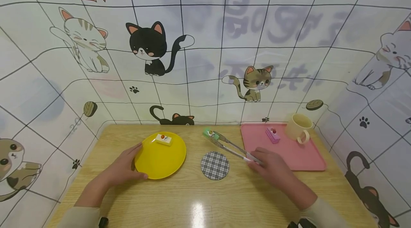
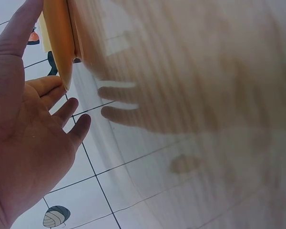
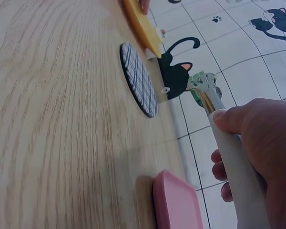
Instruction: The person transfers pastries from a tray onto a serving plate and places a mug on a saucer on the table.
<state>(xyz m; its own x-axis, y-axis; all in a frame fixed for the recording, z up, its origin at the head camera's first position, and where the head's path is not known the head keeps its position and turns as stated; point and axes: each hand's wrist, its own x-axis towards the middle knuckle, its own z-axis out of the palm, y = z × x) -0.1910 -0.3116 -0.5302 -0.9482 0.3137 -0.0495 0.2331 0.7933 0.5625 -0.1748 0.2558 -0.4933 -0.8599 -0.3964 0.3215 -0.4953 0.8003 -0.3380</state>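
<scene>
My left hand (image 1: 123, 166) holds the yellow plate (image 1: 160, 163) by its left rim, fingers at the upper left edge and thumb lower down. A small cream toy cake slice (image 1: 163, 139) with a red topping sits on the plate's far side. My right hand (image 1: 271, 166) grips metal tongs (image 1: 236, 151), which also show in the right wrist view as a long pale handle (image 3: 238, 176). At the tongs' tips is a small green toy cake piece (image 1: 207, 133), held over the back of the table, between plate and tray.
A round checked coaster (image 1: 215, 165) lies between my hands. On the right, a pink tray (image 1: 305, 158) bears a purple toy cake slice (image 1: 273, 136) and a cream mug (image 1: 298, 128). A cat-print sheet (image 1: 205, 64) stands behind the wooden table (image 1: 167, 199).
</scene>
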